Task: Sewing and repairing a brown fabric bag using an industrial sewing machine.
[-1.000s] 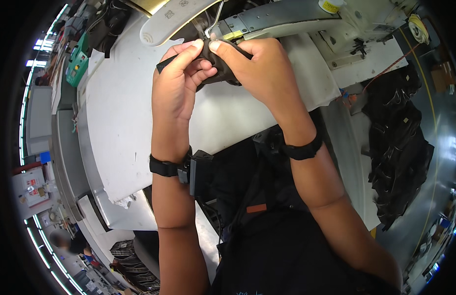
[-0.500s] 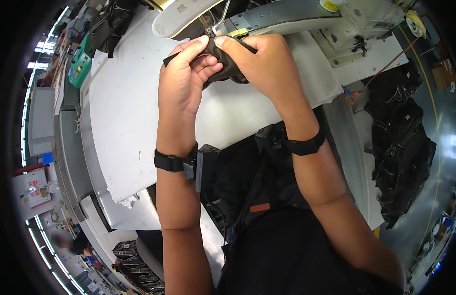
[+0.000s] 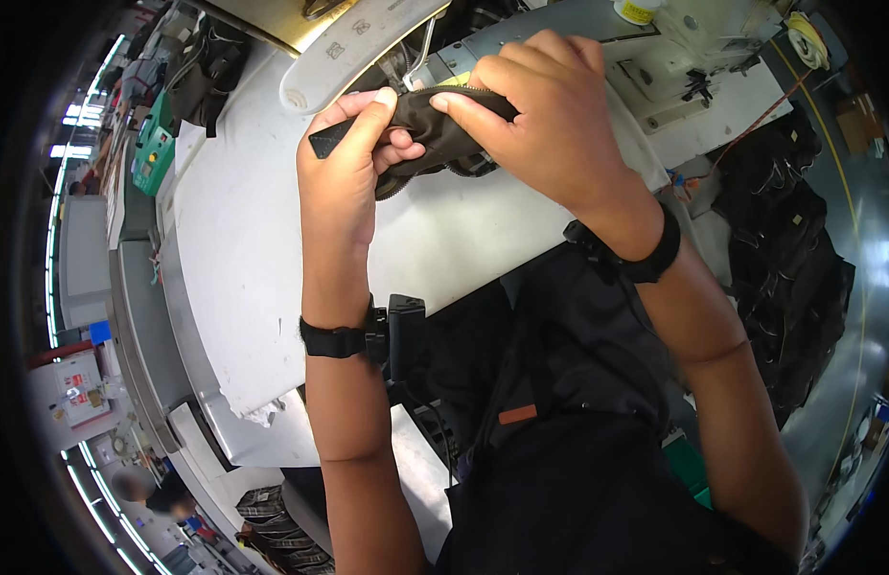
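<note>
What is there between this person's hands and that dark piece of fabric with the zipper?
Nothing visible. Both the left hand and the right hand already grip the dark fabric piece directly, fingers pinching its upper edge, held above the white table near the sewing machine.

Both forearms are bare from the elbow down. A black band with a small boxy black unit circles the left wrist, and a black band wraps the right wrist. Dark clothing covers the torso and lap.

A white worktable carried a sewing machine at its far edge, beyond bare tabletop.
</note>
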A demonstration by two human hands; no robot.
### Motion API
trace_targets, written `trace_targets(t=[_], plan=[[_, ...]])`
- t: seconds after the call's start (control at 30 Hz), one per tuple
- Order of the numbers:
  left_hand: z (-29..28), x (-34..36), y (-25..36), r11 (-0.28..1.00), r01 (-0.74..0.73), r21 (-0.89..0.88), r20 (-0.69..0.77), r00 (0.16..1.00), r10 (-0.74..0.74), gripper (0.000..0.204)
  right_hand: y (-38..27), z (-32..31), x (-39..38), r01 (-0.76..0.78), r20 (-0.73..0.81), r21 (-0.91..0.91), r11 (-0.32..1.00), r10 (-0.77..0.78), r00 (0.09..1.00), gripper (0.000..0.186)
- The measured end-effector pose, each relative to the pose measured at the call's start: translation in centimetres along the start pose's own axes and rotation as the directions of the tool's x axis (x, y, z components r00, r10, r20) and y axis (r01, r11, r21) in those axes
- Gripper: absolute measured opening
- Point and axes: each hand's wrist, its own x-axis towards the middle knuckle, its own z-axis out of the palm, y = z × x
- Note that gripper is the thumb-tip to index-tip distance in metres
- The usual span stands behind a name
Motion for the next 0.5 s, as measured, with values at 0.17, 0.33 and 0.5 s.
trace_targets(t=[0.17,0.33,0.5], plan=[[0.0,0.2,0.4,1.0,0.005,0.001,0.005,1.0,-0.005,0.022,-0.8,-1.4,1.6,-0.047,0.008,0.08,0.996,0.047,0.999,0.024],[-0.2,0.3,0.0,1.0,-0.005,-0.016,-0.03,1.0,0.004,0.022,-0.3,-0.5,1.5,-0.148,0.104,0.223,0.964,0.127,0.986,0.018],[-0.4,0.5,0.4,1.0,0.015,-0.007,-0.005,1.0,-0.015,0.022,-0.6,-0.6,2.2,-0.225,0.115,0.256,0.94,0.201,0.973,0.019]])
